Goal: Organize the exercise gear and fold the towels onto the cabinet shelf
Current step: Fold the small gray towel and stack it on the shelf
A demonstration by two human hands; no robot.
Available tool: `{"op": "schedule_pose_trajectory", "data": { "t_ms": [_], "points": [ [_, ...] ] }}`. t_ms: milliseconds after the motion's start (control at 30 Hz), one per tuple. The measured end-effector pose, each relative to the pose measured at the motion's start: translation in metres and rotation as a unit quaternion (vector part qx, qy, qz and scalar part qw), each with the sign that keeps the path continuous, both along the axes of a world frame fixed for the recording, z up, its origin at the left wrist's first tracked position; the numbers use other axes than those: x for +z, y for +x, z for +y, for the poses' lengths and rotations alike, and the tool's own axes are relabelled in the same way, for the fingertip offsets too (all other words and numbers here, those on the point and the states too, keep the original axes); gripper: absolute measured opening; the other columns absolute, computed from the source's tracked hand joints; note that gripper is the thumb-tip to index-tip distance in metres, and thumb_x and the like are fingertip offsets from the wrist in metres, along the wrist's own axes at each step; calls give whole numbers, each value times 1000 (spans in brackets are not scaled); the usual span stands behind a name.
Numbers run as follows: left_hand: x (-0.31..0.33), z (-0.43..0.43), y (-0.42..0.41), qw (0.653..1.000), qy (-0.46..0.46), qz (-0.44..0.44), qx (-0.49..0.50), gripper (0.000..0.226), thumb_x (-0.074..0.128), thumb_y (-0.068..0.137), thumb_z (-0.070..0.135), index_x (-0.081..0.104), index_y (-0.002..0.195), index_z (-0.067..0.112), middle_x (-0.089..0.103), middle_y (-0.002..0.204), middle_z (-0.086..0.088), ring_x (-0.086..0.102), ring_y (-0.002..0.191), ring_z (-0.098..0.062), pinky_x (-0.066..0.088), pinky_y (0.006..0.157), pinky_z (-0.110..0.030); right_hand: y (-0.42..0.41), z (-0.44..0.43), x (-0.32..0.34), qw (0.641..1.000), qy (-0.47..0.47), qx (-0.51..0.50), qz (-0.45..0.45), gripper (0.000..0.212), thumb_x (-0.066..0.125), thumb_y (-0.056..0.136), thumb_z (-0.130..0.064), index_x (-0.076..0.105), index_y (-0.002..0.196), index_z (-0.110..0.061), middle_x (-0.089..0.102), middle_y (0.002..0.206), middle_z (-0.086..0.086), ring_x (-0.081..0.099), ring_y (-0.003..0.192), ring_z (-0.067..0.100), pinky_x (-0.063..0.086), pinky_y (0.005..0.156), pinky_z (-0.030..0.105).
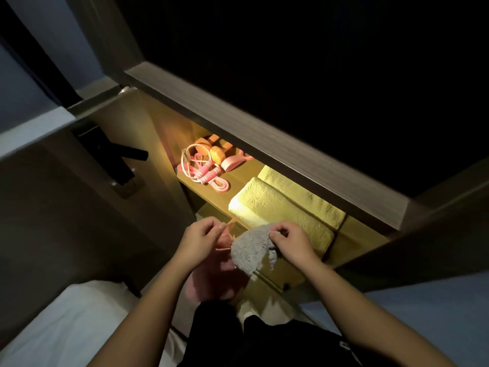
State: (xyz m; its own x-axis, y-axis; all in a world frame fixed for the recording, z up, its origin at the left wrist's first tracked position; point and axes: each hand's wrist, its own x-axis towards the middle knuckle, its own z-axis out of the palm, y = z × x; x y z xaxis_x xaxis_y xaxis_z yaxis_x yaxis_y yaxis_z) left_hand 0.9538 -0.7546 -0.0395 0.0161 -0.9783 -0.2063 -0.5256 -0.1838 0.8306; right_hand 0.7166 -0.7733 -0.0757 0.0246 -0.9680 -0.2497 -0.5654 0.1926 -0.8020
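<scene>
I hold a small towel in front of the lit cabinet shelf (209, 193). Its grey side (251, 251) faces up and its pink side (211, 276) hangs below. My left hand (199, 241) pinches the pink edge and my right hand (287, 243) pinches the grey edge. On the shelf lie two folded yellow towels (280, 207), side by side. Left of them sit a pink jump rope (197, 165), a pink resistance band (221, 185), orange dumbbells (217, 152) and a pink piece of gear (234, 161).
A wooden panel (264, 133) overhangs the shelf, with darkness above it. A black door handle (116, 157) sticks out at the left. White bedding (60, 327) lies at the lower left, and my dark clothing (264, 340) fills the bottom centre.
</scene>
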Motion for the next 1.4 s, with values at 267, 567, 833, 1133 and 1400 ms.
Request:
{"op": "schedule_pose_trajectory", "data": {
  "t_ms": [267,567,833,1133,1400],
  "points": [
    [-20,-62,24,986,16,-17,-167,26,57,97,14,65,75,5,62,72,4,57,70,-7,43,67,-24,22,-7,-26,992,-3,-125,20,19,67,87,-16,64,76,-32,64,87,-9,58,84,7,38,67,17],
    [-98,-96,41,963,-47,-8,-265,28,57,97,19,57,69,13,55,67,7,50,64,-4,37,63,-21,44,2,-91,973,-87,-208,51,5,64,91,-19,68,89,-20,65,95,0,59,91,15,42,78,27],
    [-111,-24,81,936,-183,76,-292,27,52,100,19,66,89,-1,67,86,-5,60,82,-14,43,73,-22,98,87,-106,941,-198,-265,73,6,65,91,-21,69,86,-19,65,81,-8,60,80,12,45,69,26],
    [15,79,136,857,-243,262,-371,32,56,98,26,67,68,27,61,67,9,55,61,-7,48,60,-21,143,176,0,882,-347,-300,109,11,67,88,-20,66,79,-26,64,78,-12,58,74,2,41,62,16],
    [-91,109,168,909,-152,117,-371,26,57,95,34,70,83,15,68,78,8,61,71,-5,49,72,-26,165,215,-40,883,-335,-314,101,6,66,89,-20,68,84,-23,63,78,-11,56,73,0,41,63,17]
  ]
}}
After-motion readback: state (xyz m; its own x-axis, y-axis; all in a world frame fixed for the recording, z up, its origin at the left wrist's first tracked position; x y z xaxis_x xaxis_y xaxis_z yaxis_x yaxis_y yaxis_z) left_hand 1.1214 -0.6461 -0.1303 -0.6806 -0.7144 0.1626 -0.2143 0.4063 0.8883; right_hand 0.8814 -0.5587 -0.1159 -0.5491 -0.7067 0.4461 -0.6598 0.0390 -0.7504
